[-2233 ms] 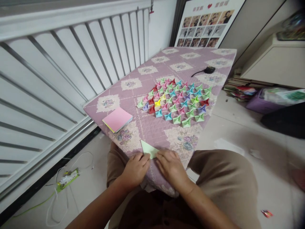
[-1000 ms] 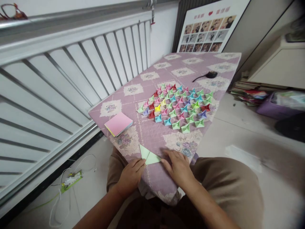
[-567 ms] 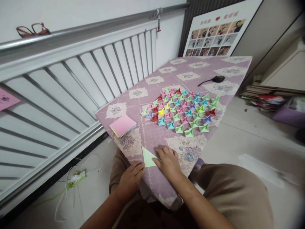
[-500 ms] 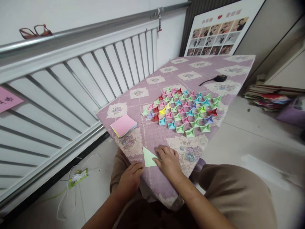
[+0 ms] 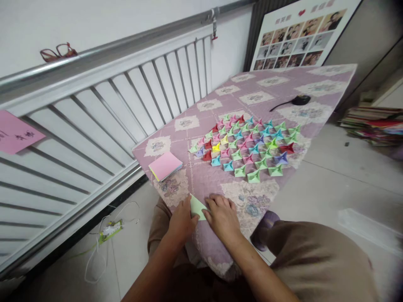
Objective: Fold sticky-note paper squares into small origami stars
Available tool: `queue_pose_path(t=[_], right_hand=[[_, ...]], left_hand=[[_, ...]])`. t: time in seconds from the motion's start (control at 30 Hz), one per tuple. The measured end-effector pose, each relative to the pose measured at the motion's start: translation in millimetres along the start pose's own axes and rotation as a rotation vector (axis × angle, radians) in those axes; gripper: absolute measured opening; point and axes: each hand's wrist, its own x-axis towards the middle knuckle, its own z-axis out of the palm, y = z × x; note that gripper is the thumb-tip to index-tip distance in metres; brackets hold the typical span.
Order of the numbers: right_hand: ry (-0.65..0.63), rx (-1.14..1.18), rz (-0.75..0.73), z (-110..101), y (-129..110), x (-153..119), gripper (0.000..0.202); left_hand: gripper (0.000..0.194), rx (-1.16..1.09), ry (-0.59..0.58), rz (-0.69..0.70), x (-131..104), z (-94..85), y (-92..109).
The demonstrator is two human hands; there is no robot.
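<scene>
A light green sheet of paper (image 5: 197,208), folded into a triangle, lies flat on the tablecloth near the table's front corner. My left hand (image 5: 183,217) is at its left edge, with fingers along the edge and the thumb on the lower part, covering that side. From the right, my right hand (image 5: 223,213) holds down the right corner with its thumb; its other fingers rest bent on the cloth. Beyond the hands stand rows of small folded paper pieces (image 5: 242,146) in green, pink, blue, red and yellow. A stack of coloured paper (image 5: 166,166), pink on top, lies to the left.
The purple floral tablecloth (image 5: 208,174) covers a table with a pointed front end. A black object with a cord (image 5: 300,100) lies at the far right. A white radiator (image 5: 126,109) runs along the left, with glasses (image 5: 58,52) on its pipe. A power strip (image 5: 111,230) is on the floor.
My left hand has moved up and right onto the green paper's left edge. My right hand stays at the paper's right corner. The view has shifted slightly.
</scene>
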Motion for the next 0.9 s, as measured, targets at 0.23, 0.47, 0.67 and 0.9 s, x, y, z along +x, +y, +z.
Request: queue_pose_path(t=[0.23, 0.47, 0.67, 0.9], right_hand=[[-0.051, 0.088, -0.009, -2, 3, 0, 0.017], [-0.051, 0.215, 0.025, -6, 4, 1, 0.003], [-0.080, 0.418, -0.007, -12, 9, 2, 0.007], [-0.040, 0.617, -0.040, -9, 19, 1, 0.011]], left_hand=[[0.073, -0.110, 0.012, -0.014, -5, 2.2, 4], [0.077, -0.203, 0.092, 0.024, -11, 6.7, 6], [0.079, -0.375, 0.159, 0.039, -13, 15.8, -4], [0.022, -0.574, -0.024, -0.022, -7, -1.0, 7]])
